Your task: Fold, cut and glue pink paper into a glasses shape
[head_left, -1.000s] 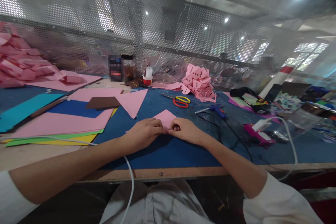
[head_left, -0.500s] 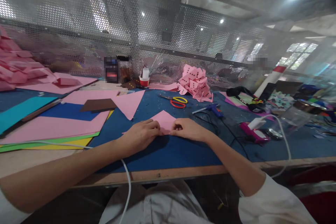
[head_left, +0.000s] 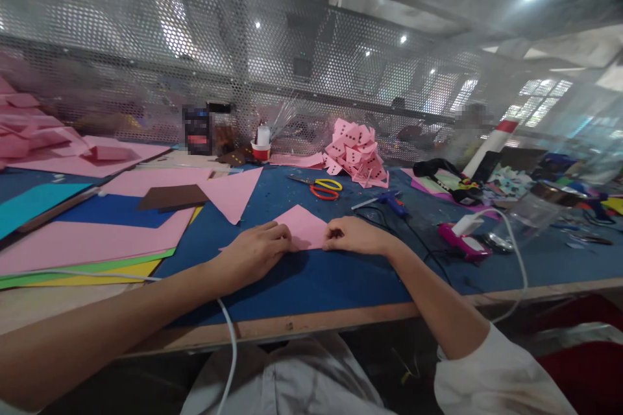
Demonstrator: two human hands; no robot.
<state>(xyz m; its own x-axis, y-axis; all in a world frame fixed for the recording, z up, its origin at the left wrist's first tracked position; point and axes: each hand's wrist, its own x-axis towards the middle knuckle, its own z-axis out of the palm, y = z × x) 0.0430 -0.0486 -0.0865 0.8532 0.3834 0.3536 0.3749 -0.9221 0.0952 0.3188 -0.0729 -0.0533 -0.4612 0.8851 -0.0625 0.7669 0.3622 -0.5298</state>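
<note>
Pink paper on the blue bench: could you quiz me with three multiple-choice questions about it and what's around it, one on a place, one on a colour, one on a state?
1. Where do the scissors lie?
A. Beyond the pink paper, toward the mesh wall
B. On the person's lap
C. Under the coloured sheets at the left

2. What colour are the scissors' handles?
A. Both black
B. One yellow, one red
C. Both green

3. How are the hands placed on the pink paper?
A. Both lifted clear of it
B. Only one touches it
C. Left hand and right hand both press its near edge on the mat

Answers:
1 A, they lie farther back on the blue mat.
2 B, a yellow loop sits beside a red one.
3 C, fingers of both hands rest on the paper.
</note>
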